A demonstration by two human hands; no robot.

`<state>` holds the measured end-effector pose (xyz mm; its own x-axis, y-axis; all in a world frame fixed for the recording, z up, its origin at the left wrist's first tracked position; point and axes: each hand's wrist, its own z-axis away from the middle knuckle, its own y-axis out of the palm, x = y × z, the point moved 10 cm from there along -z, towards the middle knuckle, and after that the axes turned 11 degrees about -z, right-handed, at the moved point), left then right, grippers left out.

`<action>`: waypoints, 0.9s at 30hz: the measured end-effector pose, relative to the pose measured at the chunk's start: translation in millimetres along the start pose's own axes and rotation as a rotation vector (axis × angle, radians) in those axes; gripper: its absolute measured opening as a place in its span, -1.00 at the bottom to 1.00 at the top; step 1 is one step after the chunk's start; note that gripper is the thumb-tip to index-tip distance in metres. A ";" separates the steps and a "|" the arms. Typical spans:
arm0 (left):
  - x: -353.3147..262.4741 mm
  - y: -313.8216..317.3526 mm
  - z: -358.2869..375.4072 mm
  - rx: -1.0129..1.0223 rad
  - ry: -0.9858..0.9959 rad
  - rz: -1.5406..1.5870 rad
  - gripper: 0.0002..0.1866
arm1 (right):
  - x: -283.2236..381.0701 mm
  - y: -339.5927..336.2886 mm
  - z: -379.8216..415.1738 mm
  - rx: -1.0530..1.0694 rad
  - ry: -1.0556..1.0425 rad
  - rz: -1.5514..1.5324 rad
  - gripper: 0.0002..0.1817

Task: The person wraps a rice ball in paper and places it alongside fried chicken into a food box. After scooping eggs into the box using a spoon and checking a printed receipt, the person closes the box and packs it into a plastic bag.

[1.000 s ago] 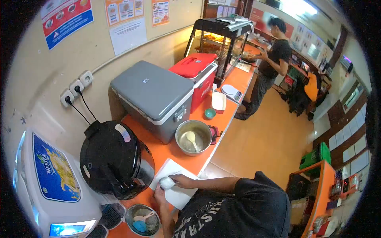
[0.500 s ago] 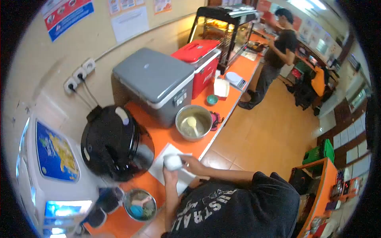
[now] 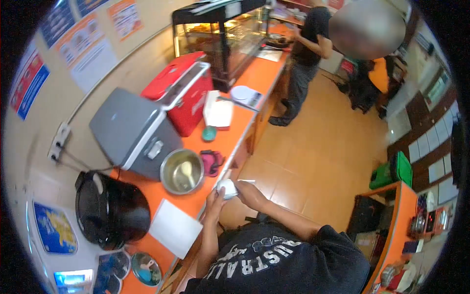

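A long orange counter (image 3: 223, 142) runs along a beige wall hung with posters, from about 7 o'clock up to 12 o'clock, with orange floor tiles filling the middle and right. On it stand a black rice cooker (image 3: 110, 210), a grey cooler box (image 3: 129, 132), a red cooler box (image 3: 178, 90), a steel bowl (image 3: 182, 171) with a pale spoon in it, a small teal cup (image 3: 209, 133), a white scale (image 3: 245, 95) and a glass display case (image 3: 220, 34). A white sheet (image 3: 175, 228) lies flat near the counter's front edge.

Both hands meet just off that edge, over the floor. The left hand (image 3: 215, 200) and the right hand (image 3: 245, 190) are cupped around a small white wrapped lump (image 3: 227, 188), fingers curled closed on it; a strip of white paper sticks out to the right at 3 o'clock.

Another person (image 3: 306, 54) stands at the counter's far end, toward 1 o'clock, well apart. The floor between lies open.
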<state>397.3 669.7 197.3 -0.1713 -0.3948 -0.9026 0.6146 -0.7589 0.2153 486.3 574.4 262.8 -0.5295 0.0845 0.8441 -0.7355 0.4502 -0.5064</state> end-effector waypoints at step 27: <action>-80.9 203.5 -318.0 0.170 0.104 0.396 -0.49 | -177.0 -253.2 -210.7 -0.221 0.038 -0.025 -0.41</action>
<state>781.0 711.9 195.6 0.1351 -0.6245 -0.7692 0.4801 -0.6378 0.6022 855.3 632.7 278.7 -0.4931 0.1023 0.8639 -0.6355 0.6358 -0.4380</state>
